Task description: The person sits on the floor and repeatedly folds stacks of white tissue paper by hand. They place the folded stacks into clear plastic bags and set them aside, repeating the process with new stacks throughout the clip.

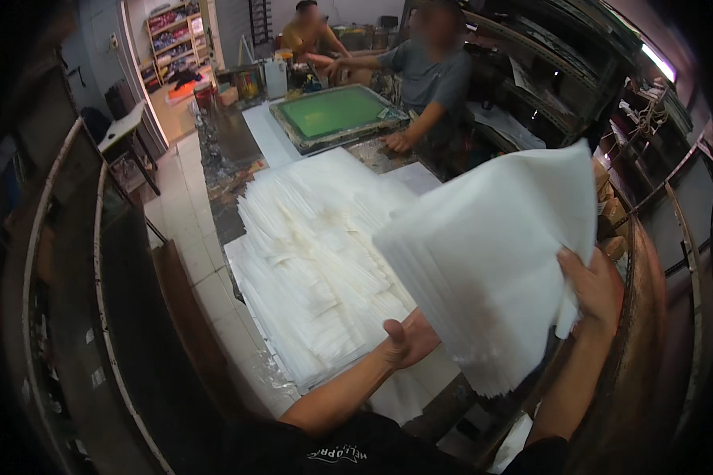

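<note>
My right hand [590, 285] grips a sheaf of thin white sheets [491, 261] by its right edge, thumb on the near face. The sheaf is raised and tilted, its lower edges fanned out in layers. Beside its lower left edge is my left hand [412, 339], thumb raised and apart, palm turned up; its fingertips are partly hidden behind the sheaf. What the sheets are made of, paper or thin fabric, I cannot tell. A broad, uneven pile of similar white sheets [317, 253] lies on the table left of the sheaf.
Beyond the pile a framed green printing screen [333, 111] lies on the table. A person in a grey shirt [428, 79] rests a hand near it; another person [309, 36] sits farther back. Dark metal racks [531, 47] stand at the right, and rails [103, 261] at the left.
</note>
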The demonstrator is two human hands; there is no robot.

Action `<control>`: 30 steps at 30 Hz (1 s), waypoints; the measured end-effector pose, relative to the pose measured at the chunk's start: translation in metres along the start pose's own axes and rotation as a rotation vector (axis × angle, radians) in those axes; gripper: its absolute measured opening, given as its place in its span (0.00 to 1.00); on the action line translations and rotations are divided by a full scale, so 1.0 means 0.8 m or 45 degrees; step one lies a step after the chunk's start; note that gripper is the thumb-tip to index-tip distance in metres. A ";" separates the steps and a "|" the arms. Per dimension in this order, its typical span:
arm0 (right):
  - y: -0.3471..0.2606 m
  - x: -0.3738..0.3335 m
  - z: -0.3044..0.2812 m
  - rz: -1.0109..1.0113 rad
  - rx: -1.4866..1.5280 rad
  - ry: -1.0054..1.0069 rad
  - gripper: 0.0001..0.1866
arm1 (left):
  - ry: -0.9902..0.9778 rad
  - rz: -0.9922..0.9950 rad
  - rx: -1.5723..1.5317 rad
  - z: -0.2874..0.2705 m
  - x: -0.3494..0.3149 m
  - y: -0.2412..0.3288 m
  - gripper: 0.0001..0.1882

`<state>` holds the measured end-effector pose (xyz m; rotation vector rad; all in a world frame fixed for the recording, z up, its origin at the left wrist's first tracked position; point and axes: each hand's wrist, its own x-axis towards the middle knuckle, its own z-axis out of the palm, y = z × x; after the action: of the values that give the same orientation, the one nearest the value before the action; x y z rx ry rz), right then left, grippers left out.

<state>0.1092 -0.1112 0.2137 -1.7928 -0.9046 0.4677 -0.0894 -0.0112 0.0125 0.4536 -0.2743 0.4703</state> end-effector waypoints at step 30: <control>0.251 0.399 0.349 0.243 -0.341 -0.982 0.24 | 1.482 -0.229 0.642 -0.162 0.152 0.207 0.37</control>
<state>0.1970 0.2673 -0.0495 -1.9711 -1.3663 1.2645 -0.0472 0.2273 0.0023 0.6131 1.0205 0.5555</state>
